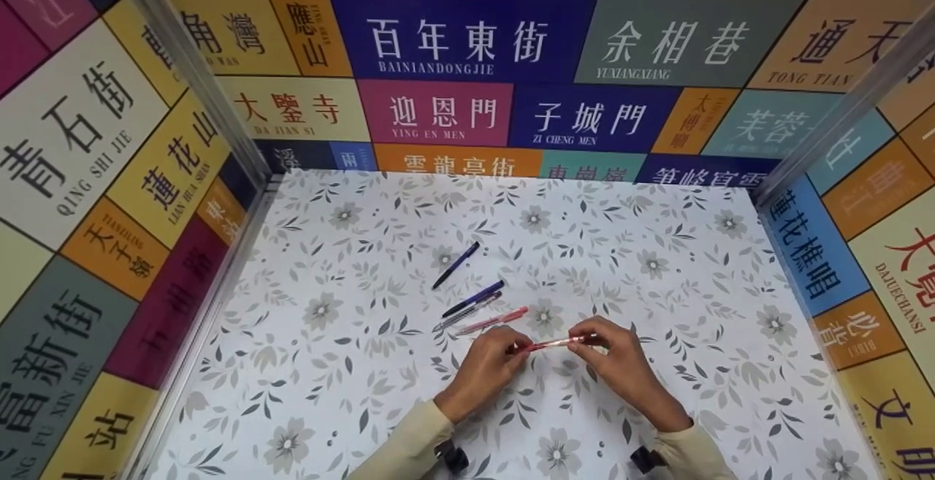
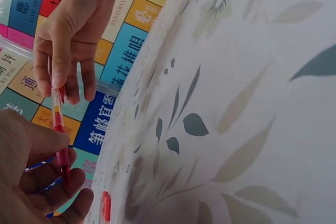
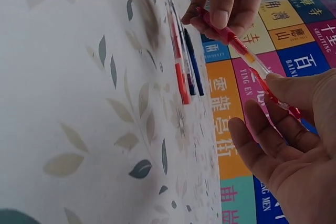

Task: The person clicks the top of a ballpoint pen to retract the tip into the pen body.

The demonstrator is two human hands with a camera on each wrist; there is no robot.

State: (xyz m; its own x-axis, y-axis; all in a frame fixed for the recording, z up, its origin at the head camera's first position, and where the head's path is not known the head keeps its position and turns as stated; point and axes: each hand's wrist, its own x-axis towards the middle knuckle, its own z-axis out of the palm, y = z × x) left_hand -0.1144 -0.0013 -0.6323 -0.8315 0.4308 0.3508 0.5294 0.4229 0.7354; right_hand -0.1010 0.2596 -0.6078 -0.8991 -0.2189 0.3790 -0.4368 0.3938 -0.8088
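Above the tabletop, a red pen (image 1: pixel 553 343) with a clear barrel is held between both hands. My left hand (image 1: pixel 491 364) pinches its darker red end between thumb and fingers. At the opposite end, where the clip shows in the right wrist view, my right hand (image 1: pixel 617 363) pinches it. The pen's clear middle (image 2: pixel 57 109) shows between the hands in the left wrist view. Just beyond my left hand lies another red pen (image 1: pixel 504 317) on the table. Beside it are a clear-barrelled pen (image 1: pixel 467 311) and a dark blue pen (image 1: pixel 475 298).
Farther back on the table lies a second dark blue pen (image 1: pixel 456 265), set apart from the others. The table (image 1: pixel 350 378) has a white floral cover. Panels (image 1: pixel 467 38) printed with place names wall in the back and both sides.
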